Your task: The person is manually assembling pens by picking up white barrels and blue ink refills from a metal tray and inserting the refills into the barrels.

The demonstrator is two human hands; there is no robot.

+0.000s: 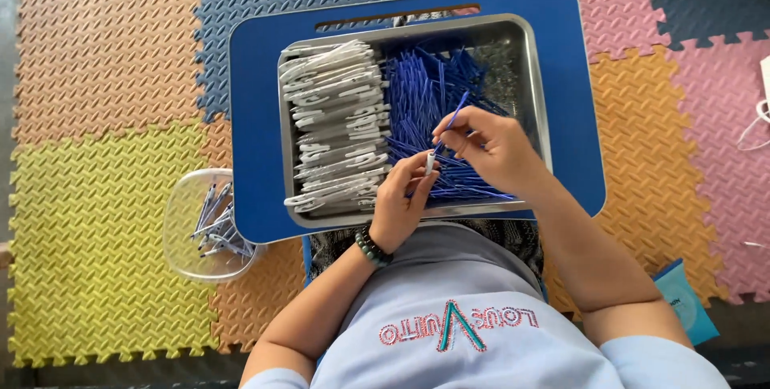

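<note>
Looking down at: a steel tray (536, 76) sitting on a blue lap worktop (255, 116), everything else placed off that tray
Left hand (401, 200): over the tray's near edge, fingers pinched on a small white cap piece (431, 162), bead bracelet (371, 246) on the wrist
Right hand (493, 144): over the tray's right half, fingers clamped on a thin blue stick (455, 115) that angles up and away
Cap and stick: tip of the stick meets the white piece right between the two hands, can't tell if it's actually seated in
Left half of tray: white clip-shaped parts (337, 128) stacked in a messy column
Right half of tray: loose pile of blue sticks (425, 92), partly under both hands
Left of the tray, off the worktop: clear plastic tub (180, 196) with finished white-and-blue pieces (218, 224), sitting on the foam mat floor (96, 116)
Right of the tray: blue packet (682, 297) on the floor, near the right elbow
</note>
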